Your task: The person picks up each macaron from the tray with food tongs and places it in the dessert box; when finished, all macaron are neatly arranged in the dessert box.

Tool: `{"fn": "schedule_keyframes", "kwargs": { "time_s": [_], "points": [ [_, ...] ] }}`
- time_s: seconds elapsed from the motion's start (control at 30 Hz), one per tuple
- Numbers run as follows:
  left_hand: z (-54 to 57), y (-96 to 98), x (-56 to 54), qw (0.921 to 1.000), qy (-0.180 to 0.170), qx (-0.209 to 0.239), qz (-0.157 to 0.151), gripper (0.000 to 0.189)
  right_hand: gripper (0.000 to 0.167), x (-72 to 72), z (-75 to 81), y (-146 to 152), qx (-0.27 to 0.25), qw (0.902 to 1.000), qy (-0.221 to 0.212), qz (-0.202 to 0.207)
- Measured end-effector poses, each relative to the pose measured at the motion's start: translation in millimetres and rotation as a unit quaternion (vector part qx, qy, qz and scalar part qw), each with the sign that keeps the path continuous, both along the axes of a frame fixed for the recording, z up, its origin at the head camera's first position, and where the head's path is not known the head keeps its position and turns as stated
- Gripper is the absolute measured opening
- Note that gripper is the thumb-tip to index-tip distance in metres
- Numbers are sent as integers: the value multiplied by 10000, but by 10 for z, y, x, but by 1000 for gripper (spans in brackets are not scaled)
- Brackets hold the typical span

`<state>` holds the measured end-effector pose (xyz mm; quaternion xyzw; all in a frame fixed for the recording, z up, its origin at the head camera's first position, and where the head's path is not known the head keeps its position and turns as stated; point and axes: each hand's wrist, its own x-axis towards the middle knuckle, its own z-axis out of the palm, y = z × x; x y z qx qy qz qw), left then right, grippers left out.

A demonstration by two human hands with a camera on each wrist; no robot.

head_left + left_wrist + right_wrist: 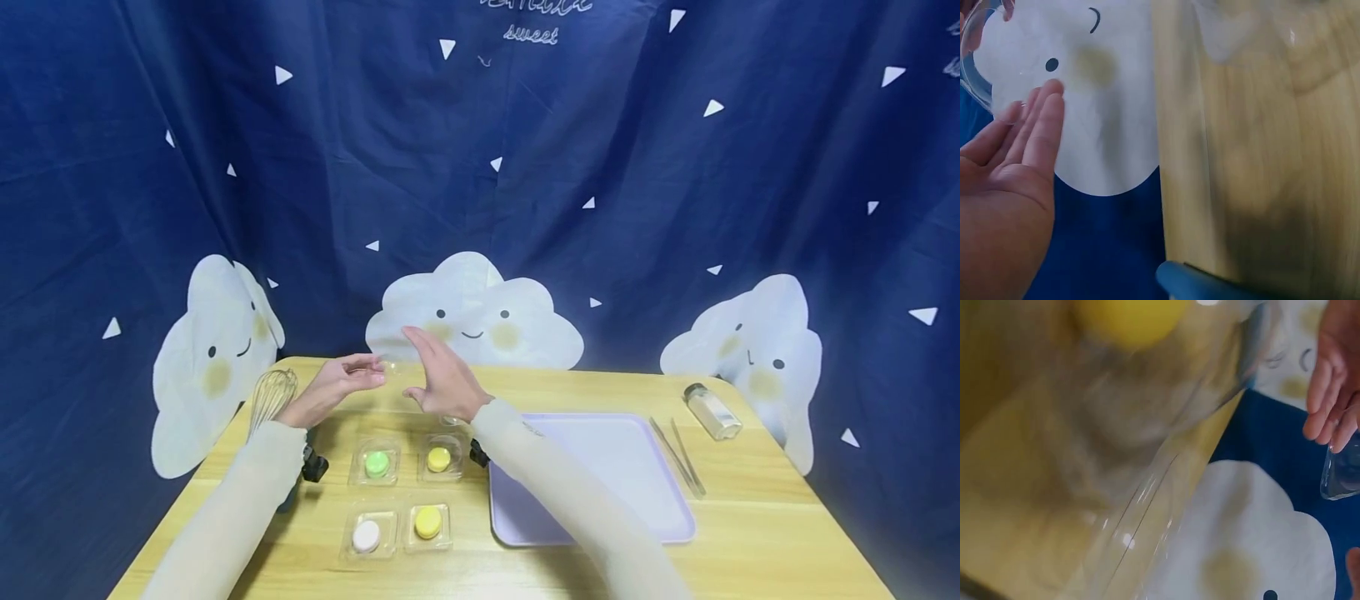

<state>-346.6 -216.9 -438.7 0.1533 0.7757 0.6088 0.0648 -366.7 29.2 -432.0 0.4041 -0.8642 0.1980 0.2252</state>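
My left hand [337,387] is raised over the far left of the table and pinches a small clear plastic container [1340,475] at its fingertips. Its curved rim shows by the left fingers in the left wrist view. Facing it, my right hand [448,379] is up with thumb and fingers spread, and I see nothing gripped between them. Below the hands, clear plastic boxes hold a green macaron [377,464], a yellow macaron [438,459], a second yellow macaron [428,522] and a pale pink-white macaron [366,537].
A lavender tray [592,533] lies right of the boxes, partly under my right forearm. Beyond it are metal tweezers [678,458] and a dark-capped shaker jar [712,412]. A wire whisk [272,396] stands at the left, partly behind my left wrist. A blue curtain hangs behind.
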Motion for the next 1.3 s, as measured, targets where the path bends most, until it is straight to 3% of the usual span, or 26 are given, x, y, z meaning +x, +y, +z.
{"fn": "schedule_keyframes", "kwargs": {
  "time_s": [0.1, 0.23, 0.43, 0.57, 0.67, 0.77, 0.93, 1.03, 1.3],
  "points": [
    [9, 39, 23, 9994, 287, -186, 3, 66, 110, 54, 17, 20, -350, 9958, -850, 38],
    [29, 86, 62, 9978, 550, -358, -101, 70, 108, 104, 6, 37, -735, 9823, -1720, 93],
    [77, 149, 184, 9896, 1014, -1004, -175, 75, 100, 178, -60, 93, -1422, 9477, -2832, 385],
    [114, 192, 286, 9870, 1154, -1076, -301, 76, 89, 262, -92, 141, -1734, 9237, -3356, 645],
    [131, 209, 363, 9850, 1227, -1179, -274, 77, 82, 340, -98, 154, -1926, 9134, -3488, 828],
    [137, 213, 444, 9826, 1280, -1327, -212, 77, 78, 424, -108, 152, -1963, 9136, -3466, 821],
    [121, 194, 629, 9775, 1406, -1556, -226, 78, 76, 612, -117, 142, -1523, 9367, -3102, 570],
    [110, 166, 814, 9729, 1468, -1783, -141, 79, 75, 769, -111, 134, -1172, 9500, -2852, 488],
    [23, 83, 1358, 9456, 1706, -2771, -24, 75, 74, 1233, -211, 95, -507, 9605, -2659, 647]
  ]
}}
